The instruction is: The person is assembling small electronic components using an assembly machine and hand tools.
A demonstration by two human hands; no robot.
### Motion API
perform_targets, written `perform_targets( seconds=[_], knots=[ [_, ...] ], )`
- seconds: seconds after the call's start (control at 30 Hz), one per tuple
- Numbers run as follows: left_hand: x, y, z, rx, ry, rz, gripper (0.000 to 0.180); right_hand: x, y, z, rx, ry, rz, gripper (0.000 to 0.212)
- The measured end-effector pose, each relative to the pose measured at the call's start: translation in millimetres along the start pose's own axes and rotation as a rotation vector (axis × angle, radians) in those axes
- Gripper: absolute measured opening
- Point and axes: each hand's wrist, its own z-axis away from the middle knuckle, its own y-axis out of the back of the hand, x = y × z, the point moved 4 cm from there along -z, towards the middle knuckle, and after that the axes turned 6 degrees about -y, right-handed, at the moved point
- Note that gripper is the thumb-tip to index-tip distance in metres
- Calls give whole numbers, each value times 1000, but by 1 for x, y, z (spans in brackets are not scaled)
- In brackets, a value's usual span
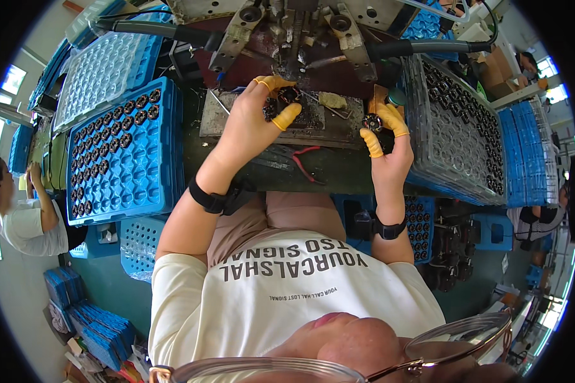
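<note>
My left hand [249,121], with yellow finger cots on thumb and forefinger, pinches a small round black motor stator [289,95] with coppery windings. It is above the worn metal base plate [345,127] of the bench machine. Farther right, my right hand [391,143], also in yellow finger cots, grips a second stator [372,122] between thumb and fingers. That one is tilted, showing its round face. Just behind my right fingers stand a green-topped object [396,96] and a copper-coloured block [378,94]. The fingertips partly cover both stators.
Left stands a blue tray [148,191] with rows of stators; right, stacked clear trays [437,150] with more. Ahead, two cabled black handles [166,30] [428,46] sit in metal clamps. Red-handled pliers [308,167] and a yellowish sponge [333,100] lie nearby. Another person [29,210] is far left.
</note>
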Motion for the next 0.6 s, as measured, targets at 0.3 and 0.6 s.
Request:
perform_targets(
  seconds=[0.3,0.6],
  knots=[
    [7,9,17,115,-51,-50,70,15,-19,-18,-51,109,279,39],
    [25,126,106,209,5,-365,34,39,-12,-11,-51,148,354,42]
  ],
)
